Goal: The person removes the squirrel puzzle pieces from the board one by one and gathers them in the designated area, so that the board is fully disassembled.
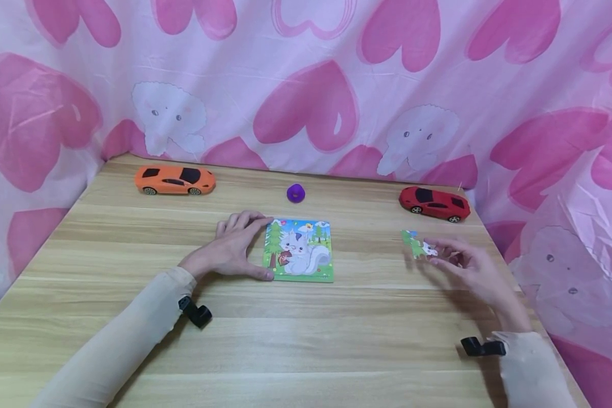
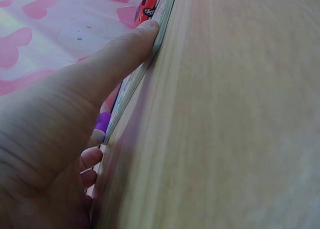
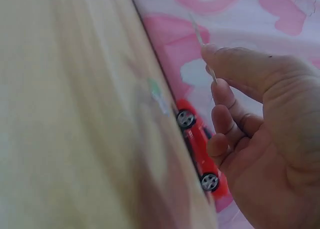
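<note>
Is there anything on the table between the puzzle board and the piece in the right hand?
No. In the head view, only bare wood separates the board from the piece pinched by the right hand.

Orange car (image 1: 175, 180), purple ring (image 1: 296, 193), red car (image 1: 434, 203), heart curtain (image 1: 306, 85).

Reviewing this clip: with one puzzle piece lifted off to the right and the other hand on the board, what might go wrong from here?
The right hand pinches the puzzle piece only at its edge, so it may slip or bend. The left hand steadies the puzzle board from just its left edge; a push on the far side might slide or turn it. The red toy car sits close behind the right hand and may get nudged.
</note>
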Demonstrator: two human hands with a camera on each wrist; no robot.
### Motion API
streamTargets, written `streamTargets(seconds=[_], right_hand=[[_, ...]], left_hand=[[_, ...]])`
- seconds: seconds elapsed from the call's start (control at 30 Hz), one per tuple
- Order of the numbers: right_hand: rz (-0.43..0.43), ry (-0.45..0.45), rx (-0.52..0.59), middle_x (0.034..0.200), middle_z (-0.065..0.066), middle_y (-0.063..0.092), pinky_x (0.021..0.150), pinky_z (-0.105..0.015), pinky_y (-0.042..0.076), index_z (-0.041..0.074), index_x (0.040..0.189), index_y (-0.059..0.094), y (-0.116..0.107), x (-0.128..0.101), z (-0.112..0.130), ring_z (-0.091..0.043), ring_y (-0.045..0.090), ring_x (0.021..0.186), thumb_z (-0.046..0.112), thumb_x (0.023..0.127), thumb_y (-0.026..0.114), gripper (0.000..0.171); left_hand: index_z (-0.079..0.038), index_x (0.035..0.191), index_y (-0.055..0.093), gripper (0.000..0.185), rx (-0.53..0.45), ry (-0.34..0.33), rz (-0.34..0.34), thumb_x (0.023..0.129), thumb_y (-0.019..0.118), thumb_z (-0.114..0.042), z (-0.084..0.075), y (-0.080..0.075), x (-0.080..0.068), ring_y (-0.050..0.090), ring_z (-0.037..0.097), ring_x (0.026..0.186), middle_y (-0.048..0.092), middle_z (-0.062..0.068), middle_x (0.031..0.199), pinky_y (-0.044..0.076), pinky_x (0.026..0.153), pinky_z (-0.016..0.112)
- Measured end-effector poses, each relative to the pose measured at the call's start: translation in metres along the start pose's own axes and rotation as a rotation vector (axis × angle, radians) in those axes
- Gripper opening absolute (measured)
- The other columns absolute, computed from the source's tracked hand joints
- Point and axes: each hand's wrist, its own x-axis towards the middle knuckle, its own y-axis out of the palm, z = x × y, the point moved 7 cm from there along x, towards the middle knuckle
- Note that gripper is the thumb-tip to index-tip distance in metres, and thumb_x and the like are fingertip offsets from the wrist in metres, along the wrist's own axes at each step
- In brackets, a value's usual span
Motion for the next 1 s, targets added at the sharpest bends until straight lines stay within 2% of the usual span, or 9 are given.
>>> streamTargets(seconds=[0.2, 0.33, 0.43, 0.6, 1.0], right_hand=[[0.058, 0.024, 0.003, 0.102, -0.006, 0.063, 0.065, -0.028, 0.047, 0.008, 0.146, 0.073, 0.010, -0.006, -0.016, -0.016, 0.055, 0.082, 0.005, 0.101, 0.082, 0.046], [0.083, 0.063, 0.005, 0.109, -0.007, 0.067, 0.070, -0.028, 0.046, 0.013, 0.148, 0.072, 0.014, -0.009, -0.024, -0.017, 0.053, 0.088, 0.011, 0.104, 0.080, 0.045], [0.086, 0.070, 0.013, 0.118, -0.007, 0.070, 0.073, -0.029, 0.046, 0.015, 0.149, 0.073, 0.014, -0.010, -0.027, -0.017, 0.053, 0.091, 0.013, 0.104, 0.081, 0.045], [0.090, 0.074, 0.006, 0.125, -0.006, 0.071, 0.076, -0.028, 0.045, 0.017, 0.149, 0.073, 0.015, -0.011, -0.029, -0.016, 0.054, 0.094, 0.016, 0.103, 0.082, 0.046], [0.100, 0.091, -0.019, 0.112, -0.006, 0.066, 0.074, -0.028, 0.044, 0.019, 0.146, 0.075, 0.017, -0.011, -0.031, -0.017, 0.052, 0.092, 0.018, 0.103, 0.083, 0.043]], left_hand=[[-0.018, 0.176, 0.031, 0.136, 0.002, 0.003, -0.001, 0.071, 0.096, -0.074, -0.001, 0.000, 0.000, 0.029, 0.039, 0.151, 0.029, 0.013, 0.174, 0.027, 0.112, 0.059], [-0.018, 0.176, 0.031, 0.136, 0.008, 0.003, -0.002, 0.071, 0.094, -0.076, 0.000, 0.000, 0.001, 0.029, 0.039, 0.151, 0.029, 0.013, 0.174, 0.028, 0.112, 0.059], [-0.018, 0.176, 0.031, 0.136, 0.007, 0.004, -0.002, 0.071, 0.095, -0.075, -0.001, 0.000, 0.000, 0.029, 0.038, 0.151, 0.029, 0.013, 0.174, 0.028, 0.112, 0.058], [-0.018, 0.176, 0.031, 0.135, -0.001, 0.004, 0.001, 0.071, 0.096, -0.073, -0.001, 0.000, 0.000, 0.029, 0.038, 0.151, 0.028, 0.013, 0.174, 0.027, 0.112, 0.057], [-0.019, 0.176, 0.031, 0.136, 0.016, 0.003, -0.004, 0.070, 0.095, -0.076, 0.000, 0.000, 0.000, 0.029, 0.037, 0.151, 0.029, 0.013, 0.174, 0.027, 0.111, 0.057]])
